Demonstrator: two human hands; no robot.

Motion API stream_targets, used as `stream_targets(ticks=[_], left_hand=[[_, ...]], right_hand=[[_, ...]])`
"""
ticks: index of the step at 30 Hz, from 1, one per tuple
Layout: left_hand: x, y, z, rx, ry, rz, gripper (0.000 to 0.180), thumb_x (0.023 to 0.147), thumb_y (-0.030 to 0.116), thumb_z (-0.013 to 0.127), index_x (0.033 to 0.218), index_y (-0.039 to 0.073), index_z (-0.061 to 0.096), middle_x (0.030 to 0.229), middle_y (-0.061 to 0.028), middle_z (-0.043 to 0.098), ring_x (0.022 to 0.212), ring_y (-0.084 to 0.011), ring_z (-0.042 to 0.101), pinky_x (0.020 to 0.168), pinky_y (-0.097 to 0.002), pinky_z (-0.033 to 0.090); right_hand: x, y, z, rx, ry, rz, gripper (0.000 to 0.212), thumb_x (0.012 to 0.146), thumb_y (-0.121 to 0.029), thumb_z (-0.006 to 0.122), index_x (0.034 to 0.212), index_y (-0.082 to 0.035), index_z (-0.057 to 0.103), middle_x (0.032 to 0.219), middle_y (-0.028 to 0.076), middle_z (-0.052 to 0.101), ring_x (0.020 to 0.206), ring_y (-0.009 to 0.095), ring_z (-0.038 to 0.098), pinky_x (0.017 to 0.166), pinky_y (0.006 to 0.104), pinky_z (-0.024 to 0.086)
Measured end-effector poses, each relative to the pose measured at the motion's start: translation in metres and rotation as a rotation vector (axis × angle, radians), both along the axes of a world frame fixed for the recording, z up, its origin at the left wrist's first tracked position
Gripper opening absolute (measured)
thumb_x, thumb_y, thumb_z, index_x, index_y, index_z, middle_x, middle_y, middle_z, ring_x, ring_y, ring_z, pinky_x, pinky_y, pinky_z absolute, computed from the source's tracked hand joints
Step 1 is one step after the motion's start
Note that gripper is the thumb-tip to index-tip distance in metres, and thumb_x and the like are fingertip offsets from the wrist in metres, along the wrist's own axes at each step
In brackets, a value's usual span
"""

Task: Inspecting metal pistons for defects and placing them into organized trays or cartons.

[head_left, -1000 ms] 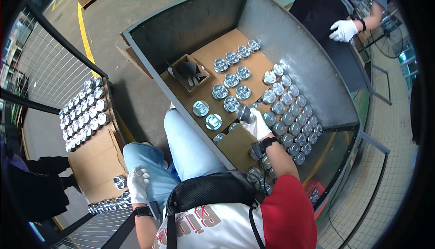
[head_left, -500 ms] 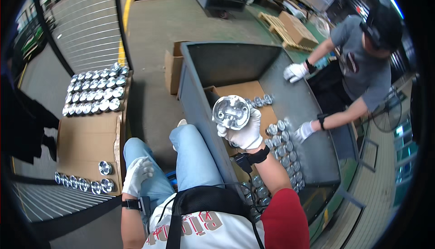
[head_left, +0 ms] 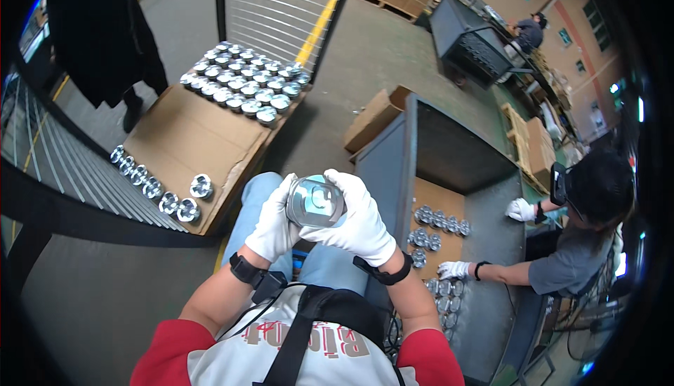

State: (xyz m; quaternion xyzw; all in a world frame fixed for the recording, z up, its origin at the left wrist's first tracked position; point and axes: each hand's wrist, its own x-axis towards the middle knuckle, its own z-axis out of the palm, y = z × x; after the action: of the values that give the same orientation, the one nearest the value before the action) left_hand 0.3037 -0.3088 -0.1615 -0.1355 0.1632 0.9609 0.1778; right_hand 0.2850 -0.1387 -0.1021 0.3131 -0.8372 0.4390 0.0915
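Note:
A shiny metal piston (head_left: 316, 202) is held over my lap, its round, glossy flat face showing. My left hand (head_left: 272, 223), in a white glove, grips its left side. Wrapped round its right side is my right hand (head_left: 361, 221), gloved alike; some fingers of both hands are hidden by the piston. To my left, a cardboard sheet (head_left: 189, 137) bears rows of pistons (head_left: 242, 81) at its far end. A row of pistons (head_left: 152, 187) lines its near left edge, with a single piston (head_left: 201, 187) beside that row.
On my right stands a deep grey metal bin (head_left: 456, 137) with cardboard and several pistons (head_left: 442, 221) inside. A co-worker's gloved hands (head_left: 455, 269) reach into it from the far side. A cardboard box (head_left: 375, 121) sits by its corner. Wire mesh (head_left: 281, 10) edges the left stand.
My right hand has brought the piston from over the bin to above my lap. My left hand has risen from my thigh and taken hold too. The view has swung left.

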Motion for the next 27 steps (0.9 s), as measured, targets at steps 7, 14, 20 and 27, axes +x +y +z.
stream_targets(ticks=[7,14,20,27], left_hand=[[0.017,-0.014,-0.020,0.028,-0.130,-0.037,0.044,0.103,0.046,0.047,0.114,0.007,0.062,0.106,-0.0106,0.071,0.095,-0.0250,0.070,0.080,-0.0401,0.061],[0.022,-0.016,-0.030,0.065,-0.160,0.032,0.045,0.102,0.044,0.043,0.118,0.008,0.062,0.110,-0.0114,0.070,0.096,-0.0283,0.071,0.077,-0.0427,0.061],[0.020,-0.015,-0.016,-0.112,-0.202,-0.008,0.042,0.102,0.044,0.041,0.116,0.010,0.061,0.110,-0.0104,0.069,0.092,-0.0258,0.070,0.072,-0.0408,0.060],[0.021,-0.016,-0.023,-0.064,-0.292,-0.004,0.043,0.101,0.045,0.041,0.117,0.010,0.061,0.109,-0.0114,0.070,0.096,-0.0274,0.070,0.076,-0.0453,0.061]], right_hand=[[0.007,-0.013,-0.026,-0.022,0.077,0.065,0.084,0.061,-0.038,0.092,0.129,-0.002,0.056,0.117,0.020,0.061,0.105,0.037,0.063,0.090,0.0424,0.053],[0.000,0.006,-0.059,-0.414,-0.874,0.043,0.028,0.097,-0.015,0.062,0.122,-0.001,0.061,0.087,0.001,0.065,0.067,0.004,0.057,0.058,0.0209,0.046],[0.007,0.002,-0.061,-0.512,-1.213,0.076,0.020,0.097,-0.016,0.062,0.111,-0.001,0.063,0.081,0.000,0.062,0.061,0.004,0.053,0.052,0.0202,0.042],[0.012,-0.001,-0.068,-0.556,-1.146,0.098,0.018,0.097,-0.017,0.064,0.107,-0.002,0.062,0.076,0.000,0.062,0.056,0.005,0.052,0.050,0.0213,0.042]])
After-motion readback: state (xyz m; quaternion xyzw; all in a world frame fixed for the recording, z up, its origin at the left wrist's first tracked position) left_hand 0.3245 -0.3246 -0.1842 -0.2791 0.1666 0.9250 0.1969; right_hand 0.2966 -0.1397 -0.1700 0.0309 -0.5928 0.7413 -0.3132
